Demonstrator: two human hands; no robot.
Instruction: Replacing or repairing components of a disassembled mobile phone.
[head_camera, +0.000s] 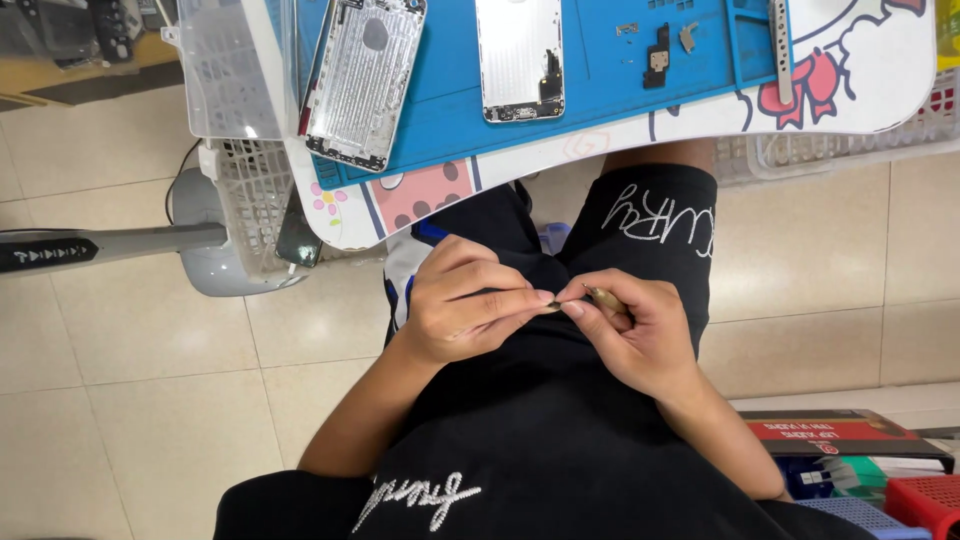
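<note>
Both hands' fingers (540, 297) on small brownish tool (606, 298), tip pointing left.

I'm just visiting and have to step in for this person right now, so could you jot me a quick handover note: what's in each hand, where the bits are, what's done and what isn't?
Left hand: over the lap, fingertips pinching a very small dark part, too small to identify.
Right hand: holds a thin brownish tool, tip meeting that part.
On the blue mat on the table: two opened phone back housings, insides up, plus a few small loose parts.
Done: both housings look stripped and set aside.
Left: the small part is not yet put down or fitted anywhere.
</note>
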